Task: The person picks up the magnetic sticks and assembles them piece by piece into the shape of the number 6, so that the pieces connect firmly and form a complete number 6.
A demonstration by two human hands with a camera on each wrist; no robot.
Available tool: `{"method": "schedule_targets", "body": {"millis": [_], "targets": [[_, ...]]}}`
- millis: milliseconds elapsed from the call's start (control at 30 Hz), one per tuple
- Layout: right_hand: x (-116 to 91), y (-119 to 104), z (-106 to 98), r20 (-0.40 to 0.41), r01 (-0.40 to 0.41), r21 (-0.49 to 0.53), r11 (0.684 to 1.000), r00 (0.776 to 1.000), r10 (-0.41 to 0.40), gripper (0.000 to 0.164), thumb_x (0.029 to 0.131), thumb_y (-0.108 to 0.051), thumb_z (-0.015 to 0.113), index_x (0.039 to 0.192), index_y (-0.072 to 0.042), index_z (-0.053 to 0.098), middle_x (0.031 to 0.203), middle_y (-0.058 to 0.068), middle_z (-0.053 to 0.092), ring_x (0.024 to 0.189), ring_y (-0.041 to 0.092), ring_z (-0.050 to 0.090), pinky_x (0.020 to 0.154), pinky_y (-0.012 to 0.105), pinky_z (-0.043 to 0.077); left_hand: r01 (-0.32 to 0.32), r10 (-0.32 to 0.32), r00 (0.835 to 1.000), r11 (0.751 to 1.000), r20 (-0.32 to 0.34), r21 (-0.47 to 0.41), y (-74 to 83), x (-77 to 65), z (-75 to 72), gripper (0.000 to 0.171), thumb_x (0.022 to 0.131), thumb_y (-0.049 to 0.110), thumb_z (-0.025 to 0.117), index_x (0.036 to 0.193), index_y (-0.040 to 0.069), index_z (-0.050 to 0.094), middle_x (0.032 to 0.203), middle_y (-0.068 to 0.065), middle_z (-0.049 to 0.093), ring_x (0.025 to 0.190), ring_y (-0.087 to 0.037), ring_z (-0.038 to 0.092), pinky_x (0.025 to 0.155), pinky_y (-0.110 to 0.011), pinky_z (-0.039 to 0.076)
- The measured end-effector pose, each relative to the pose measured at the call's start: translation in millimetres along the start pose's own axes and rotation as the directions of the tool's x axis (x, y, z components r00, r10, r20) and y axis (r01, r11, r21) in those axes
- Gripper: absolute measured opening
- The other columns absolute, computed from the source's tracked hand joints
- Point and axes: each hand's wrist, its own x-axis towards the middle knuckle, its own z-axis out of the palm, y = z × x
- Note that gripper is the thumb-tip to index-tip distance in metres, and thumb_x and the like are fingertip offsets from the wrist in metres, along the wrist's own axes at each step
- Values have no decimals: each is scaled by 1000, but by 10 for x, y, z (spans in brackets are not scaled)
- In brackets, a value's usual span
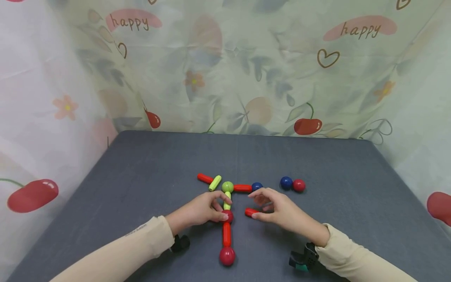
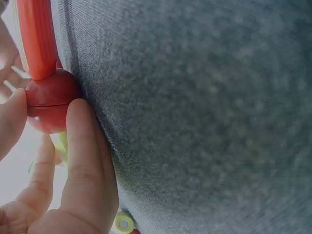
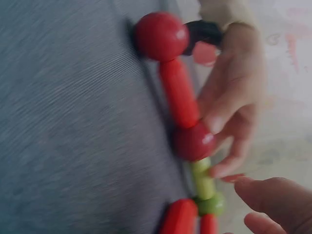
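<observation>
My left hand [image 1: 202, 207] pinches a red ball [image 2: 52, 100] between thumb and fingers. From this ball a red rod [image 1: 226, 235] runs toward me to another red ball [image 1: 227, 256], and a lime green rod [image 1: 227, 200] runs away to a green ball [image 1: 228, 187]. A second red rod [image 1: 242, 188] joins the green ball to a blue ball [image 1: 257, 187]. To the right of the chain, my right hand [image 1: 282, 209] holds a short red rod [image 1: 250, 212] at its thumb, index finger raised; the rod's far end is hidden. That rod [image 3: 179, 217] also enters the right wrist view.
Behind my left hand lie a loose red rod [image 1: 205, 178] and a lime green rod [image 1: 215, 183], close together. A blue ball [image 1: 286, 183] and a red ball [image 1: 299, 185] sit side by side at the right. Patterned cloth [image 1: 225, 70] hangs behind the grey table [image 1: 158, 156].
</observation>
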Motion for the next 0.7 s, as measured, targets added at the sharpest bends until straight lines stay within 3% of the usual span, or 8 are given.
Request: {"method": "schedule_targets", "body": {"millis": [200, 700], "targets": [[55, 159, 59, 62, 8, -77, 997, 998, -4, 43, 81, -23, 80, 119, -15, 62, 108, 0, 63, 96, 14, 60, 81, 28, 54, 5, -5, 1000, 1000, 1, 3, 3, -3, 1, 35, 82, 18, 78, 113, 20, 62, 85, -5, 62, 73, -17, 57, 61, -27, 46], [128, 211, 145, 36, 25, -157, 987, 999, -20, 28, 81, -10, 77, 106, -17, 69, 92, -5, 60, 82, 9, 56, 70, 20, 49, 3, -3, 1000, 1000, 6, -5, 5, -7, -7, 34, 82, 17, 78, 113, 20, 62, 85, -5, 62, 73, -17, 57, 61, -27, 45]]}}
